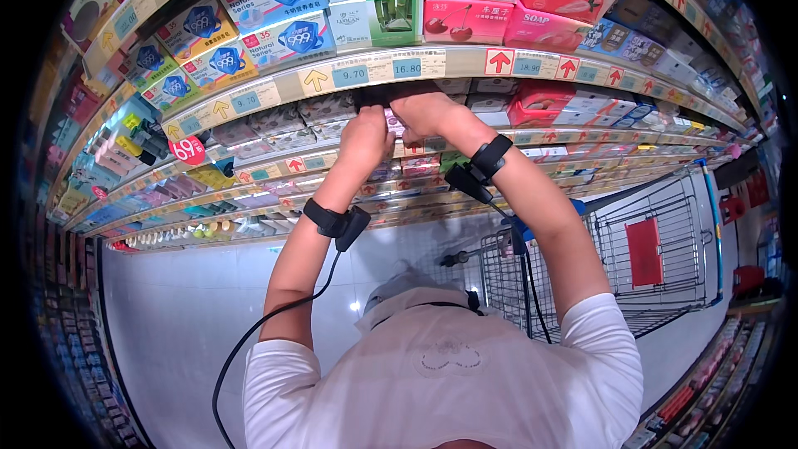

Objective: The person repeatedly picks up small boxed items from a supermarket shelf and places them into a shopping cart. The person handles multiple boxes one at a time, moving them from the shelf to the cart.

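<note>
Both of my hands reach into the shelf gap under a row of price labels. A small pink box shows between them, mostly covered by the fingers. My left hand is curled against the box's left side, its thumb low at the edge. From the right, my right hand bends over the same box with its thumb down, while its other fingertips are hidden in the dark of the shelf. Left of my hands stand grey patterned boxes. Farther right on this level are red boxes.
Overhanging my hands is the label-covered shelf edge, with cherry-print soap boxes and blue-white soap boxes above. A wire shopping cart stands at right. Cables hang from my wrist-mounted devices. Tiled floor lies behind me.
</note>
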The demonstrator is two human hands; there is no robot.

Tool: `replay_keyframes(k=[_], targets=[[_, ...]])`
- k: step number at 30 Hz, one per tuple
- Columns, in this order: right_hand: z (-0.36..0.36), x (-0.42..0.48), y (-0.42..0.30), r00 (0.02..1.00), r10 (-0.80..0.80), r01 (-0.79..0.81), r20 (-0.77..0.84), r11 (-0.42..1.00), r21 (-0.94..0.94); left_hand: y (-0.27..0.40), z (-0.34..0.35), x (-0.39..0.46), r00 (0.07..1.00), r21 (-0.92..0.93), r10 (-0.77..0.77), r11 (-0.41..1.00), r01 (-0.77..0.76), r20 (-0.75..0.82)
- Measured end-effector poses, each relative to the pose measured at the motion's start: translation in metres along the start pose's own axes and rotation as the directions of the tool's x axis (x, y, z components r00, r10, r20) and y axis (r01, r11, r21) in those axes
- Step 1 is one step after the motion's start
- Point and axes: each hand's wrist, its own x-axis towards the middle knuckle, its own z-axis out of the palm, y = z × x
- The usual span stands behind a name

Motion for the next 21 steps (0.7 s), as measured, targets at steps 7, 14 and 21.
replay_keyframes(k=[7, 14, 21], targets=[[0.017, 0.009, 0.011, 0.986, -0.089, 0.083, -0.144, 0.995, -0.047, -0.004, -0.011, -0.006, 0.997, 0.025, 0.05, 0.999, -0.048, -0.054], [-0.003, 0.011, 0.01, 0.98, -0.046, 0.031, 0.193, 0.996, 0.081, -0.01, -0.008, -0.034, 0.968, -0.079, 0.145, 0.983, -0.164, -0.203], [0.038, 0.027, 0.033, 0.971, -0.158, 0.119, -0.18, 0.97, -0.212, -0.02, 0.001, -0.051, 0.945, -0.15, 0.125, 0.973, -0.176, -0.302]])
